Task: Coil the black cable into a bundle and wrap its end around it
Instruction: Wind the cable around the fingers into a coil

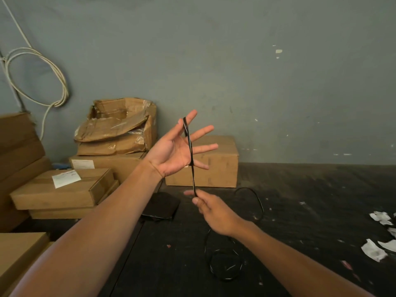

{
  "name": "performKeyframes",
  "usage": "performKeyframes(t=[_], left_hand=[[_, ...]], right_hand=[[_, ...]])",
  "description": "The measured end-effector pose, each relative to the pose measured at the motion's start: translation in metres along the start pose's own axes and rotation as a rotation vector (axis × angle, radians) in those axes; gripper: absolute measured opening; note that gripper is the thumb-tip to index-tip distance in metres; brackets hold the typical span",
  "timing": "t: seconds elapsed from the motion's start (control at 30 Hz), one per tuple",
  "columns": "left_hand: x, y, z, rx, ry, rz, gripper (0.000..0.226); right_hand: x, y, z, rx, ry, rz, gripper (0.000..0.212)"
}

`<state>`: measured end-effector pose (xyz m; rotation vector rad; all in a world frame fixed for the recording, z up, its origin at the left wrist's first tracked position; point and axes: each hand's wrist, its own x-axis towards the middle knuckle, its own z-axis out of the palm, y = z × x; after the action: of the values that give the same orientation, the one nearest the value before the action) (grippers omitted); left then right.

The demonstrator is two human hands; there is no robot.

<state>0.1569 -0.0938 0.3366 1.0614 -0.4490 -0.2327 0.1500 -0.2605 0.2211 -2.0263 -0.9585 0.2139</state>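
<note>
A: Hands?
B: Left hand (175,151) open, fingers splayed, black cable (190,151) looped across them. Right hand (211,207) pinches it below.
A: Remainder?
B: Slack on dark floor (300,211), partly hidden behind right forearm.

Thin black cable (191,154), looped upright, slack coiled below

A dull grey-green wall (257,71) with chipped spots rises behind a dark, scuffed floor (310,200). Cardboard boxes (64,189) are stacked at the left, a crushed one (120,125) on top. A white cord (42,78) hangs looped on the wall. Torn paper scraps (381,243) lie at right.
</note>
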Motion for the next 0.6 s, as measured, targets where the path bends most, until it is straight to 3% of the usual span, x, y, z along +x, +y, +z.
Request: performKeyframes(t=[0.3, 0.43, 0.6], left_hand=[[0.000, -0.017, -0.042, 0.003, 0.351, 0.020, 0.038], [-0.005, -0.029, -0.048, 0.060, 0.360, -0.050, 0.036], [-0.009, -0.044, -0.035, 0.185, 0.232, -0.178, 0.036]], right_hand=[[-0.003, -0.032, -0.012, -0.476, -0.145, -0.074, 0.031], [-0.003, -0.056, -0.047, -0.429, -0.004, -0.089, 0.028], [0.008, -0.068, -0.093, -0.515, 0.093, -0.108, 0.016]])
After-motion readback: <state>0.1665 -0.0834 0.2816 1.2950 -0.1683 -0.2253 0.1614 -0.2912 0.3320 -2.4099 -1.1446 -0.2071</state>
